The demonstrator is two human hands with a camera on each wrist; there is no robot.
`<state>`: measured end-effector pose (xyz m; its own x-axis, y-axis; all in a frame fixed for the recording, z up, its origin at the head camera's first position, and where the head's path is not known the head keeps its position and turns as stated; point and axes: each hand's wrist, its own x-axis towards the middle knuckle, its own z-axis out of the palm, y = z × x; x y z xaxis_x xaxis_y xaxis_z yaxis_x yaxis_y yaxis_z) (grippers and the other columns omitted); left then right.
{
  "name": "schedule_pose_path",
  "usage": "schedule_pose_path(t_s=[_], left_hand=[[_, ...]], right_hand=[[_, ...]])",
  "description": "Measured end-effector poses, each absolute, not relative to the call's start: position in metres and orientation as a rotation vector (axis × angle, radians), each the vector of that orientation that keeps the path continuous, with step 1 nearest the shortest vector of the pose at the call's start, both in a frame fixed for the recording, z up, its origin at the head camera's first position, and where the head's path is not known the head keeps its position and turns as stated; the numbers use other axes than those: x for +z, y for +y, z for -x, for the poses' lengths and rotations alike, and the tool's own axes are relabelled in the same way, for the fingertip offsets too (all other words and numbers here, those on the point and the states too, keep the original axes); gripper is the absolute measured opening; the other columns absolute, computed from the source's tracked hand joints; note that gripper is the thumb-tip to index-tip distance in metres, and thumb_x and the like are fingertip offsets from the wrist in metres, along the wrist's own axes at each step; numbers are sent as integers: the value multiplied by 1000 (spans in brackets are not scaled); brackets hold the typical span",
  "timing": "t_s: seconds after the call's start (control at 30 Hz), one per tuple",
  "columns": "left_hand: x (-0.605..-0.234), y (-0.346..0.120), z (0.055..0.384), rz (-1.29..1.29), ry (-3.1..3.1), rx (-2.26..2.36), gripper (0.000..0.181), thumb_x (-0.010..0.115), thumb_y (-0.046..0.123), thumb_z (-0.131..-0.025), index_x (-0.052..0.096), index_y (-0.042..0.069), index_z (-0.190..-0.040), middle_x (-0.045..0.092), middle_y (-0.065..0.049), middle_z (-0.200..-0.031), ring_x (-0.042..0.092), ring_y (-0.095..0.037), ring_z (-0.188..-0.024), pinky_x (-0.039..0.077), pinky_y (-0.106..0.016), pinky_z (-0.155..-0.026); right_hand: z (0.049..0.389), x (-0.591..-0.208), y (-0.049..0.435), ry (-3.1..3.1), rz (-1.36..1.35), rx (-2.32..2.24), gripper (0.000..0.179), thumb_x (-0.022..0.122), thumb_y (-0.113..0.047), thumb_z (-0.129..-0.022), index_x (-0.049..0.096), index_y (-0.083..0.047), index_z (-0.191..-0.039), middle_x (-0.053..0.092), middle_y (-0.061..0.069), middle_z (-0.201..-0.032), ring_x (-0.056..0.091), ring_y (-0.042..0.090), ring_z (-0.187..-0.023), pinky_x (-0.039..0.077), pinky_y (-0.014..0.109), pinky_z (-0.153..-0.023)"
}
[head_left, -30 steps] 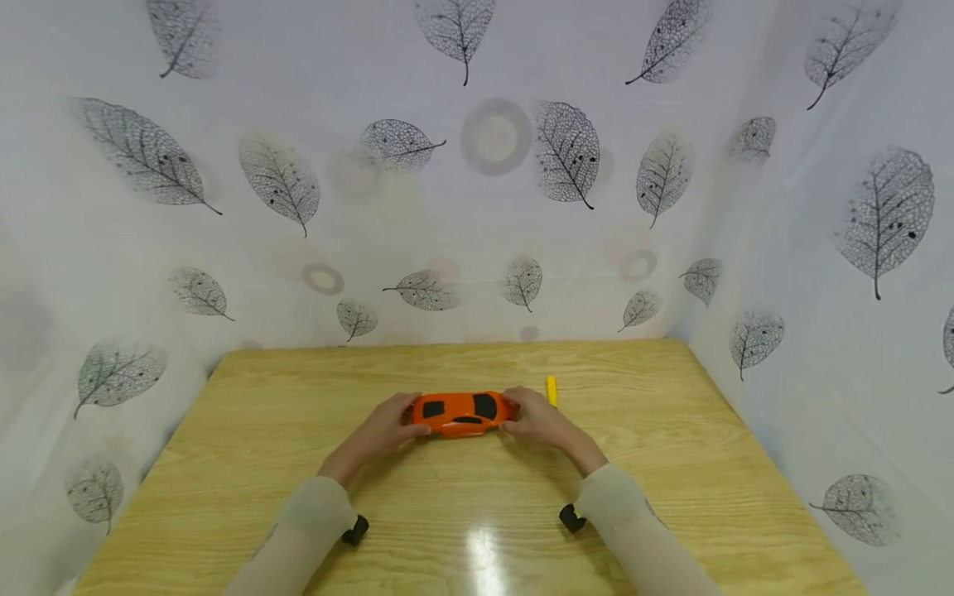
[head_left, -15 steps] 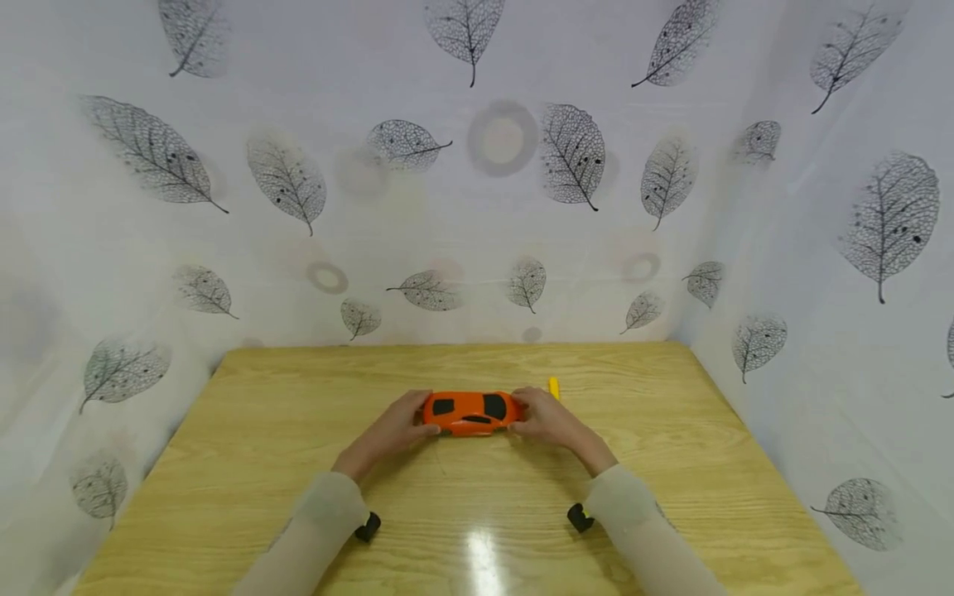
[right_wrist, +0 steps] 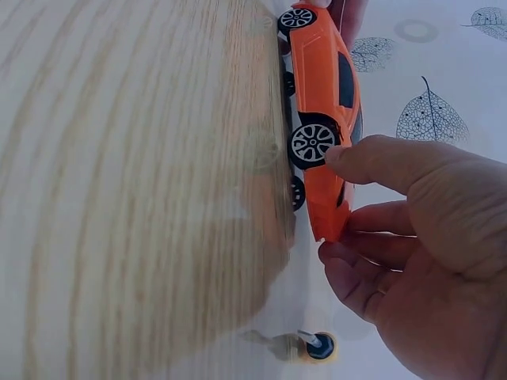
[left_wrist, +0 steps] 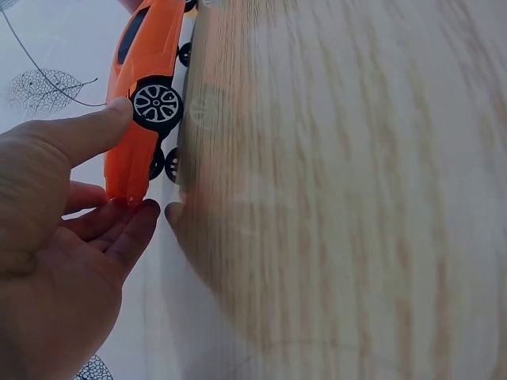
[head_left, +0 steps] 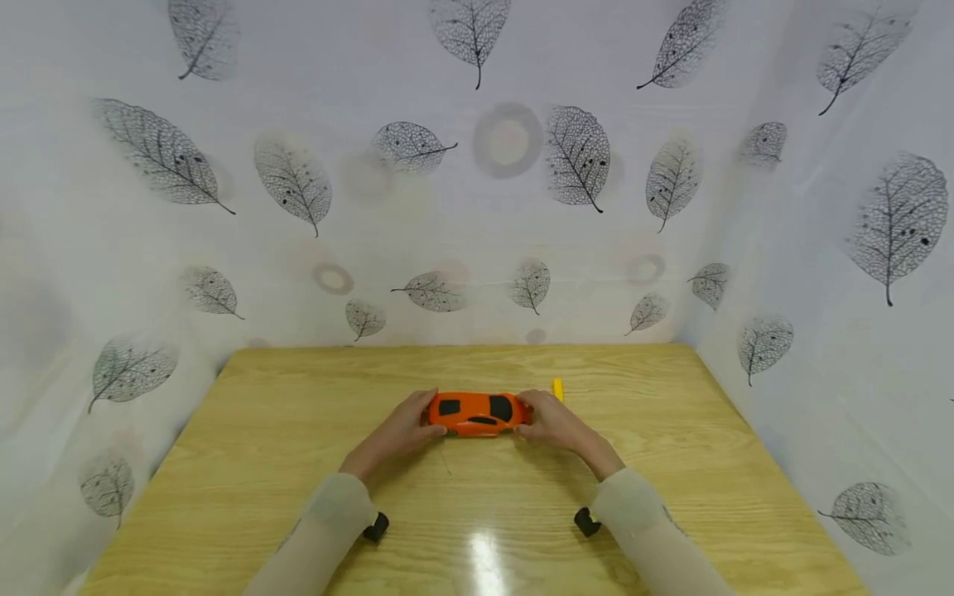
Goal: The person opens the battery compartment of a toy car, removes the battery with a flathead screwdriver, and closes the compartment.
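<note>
An orange toy car (head_left: 477, 415) with black windows lies sideways between both hands in the head view. My left hand (head_left: 410, 424) grips its left end. In the left wrist view that thumb (left_wrist: 103, 131) presses beside a silver-spoked wheel (left_wrist: 157, 103), while the fingertips curl at the car's end. My right hand (head_left: 550, 418) holds the opposite end; its thumb (right_wrist: 372, 162) lies at another wheel (right_wrist: 313, 145) in the right wrist view, the other fingers bent round the tip. The car's wheels are down, close over the tabletop.
Just beyond my right hand, on the wooden table (head_left: 313, 389), lies a yellow-handled screwdriver (head_left: 557, 389); its metal shaft shows in the right wrist view. White sheeting (head_left: 477, 223) with leaf prints rises behind and along both sides of the table.
Both hands have shifted slightly to the right with the car held between them, nearer the screwdriver. The head view has also drifted a little.
</note>
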<state>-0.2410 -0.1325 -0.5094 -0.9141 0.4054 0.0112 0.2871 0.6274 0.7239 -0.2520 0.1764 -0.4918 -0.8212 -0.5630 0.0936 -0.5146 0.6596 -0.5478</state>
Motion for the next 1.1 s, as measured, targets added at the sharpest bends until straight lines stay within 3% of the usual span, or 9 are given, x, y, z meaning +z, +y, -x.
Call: schedule_pose_path(t_s=[0.23,0.5,0.7,1.1], left_hand=[[-511,-130,243,-620,2697,1126,68,73,16,-99,41,-9,-153,46,-27,-151,43,-43,-141,33,-55,-118],[-508,-128,241,-575,2699,1127,70,74,17,-98,39,-9,-154,46,-28,-152,43,-42,-141,33,-55,-118],[-503,-129,238,-599,2696,1144,70,76,13,-96,41,-10,-152,51,-28,-146,48,-41,-135,37,-55,-115],[-499,-129,239,-662,2687,1115,67,78,13,-94,47,-12,-148,48,-27,-150,45,-43,-139,38,-55,-115]], right_hand=[[251,-490,180,2816,946,-814,45,84,-13,-87,67,7,-123,69,19,-119,61,26,-101,53,41,-86],[253,-491,179,2802,914,-846,38,86,-12,-85,69,2,-117,70,7,-105,52,16,-86,46,30,-75],[254,-494,178,2799,863,-852,49,86,-13,-85,66,6,-126,71,11,-110,54,16,-89,49,31,-78],[252,-494,179,2810,843,-834,49,87,-11,-85,67,7,-126,72,13,-111,58,17,-89,53,34,-79]])
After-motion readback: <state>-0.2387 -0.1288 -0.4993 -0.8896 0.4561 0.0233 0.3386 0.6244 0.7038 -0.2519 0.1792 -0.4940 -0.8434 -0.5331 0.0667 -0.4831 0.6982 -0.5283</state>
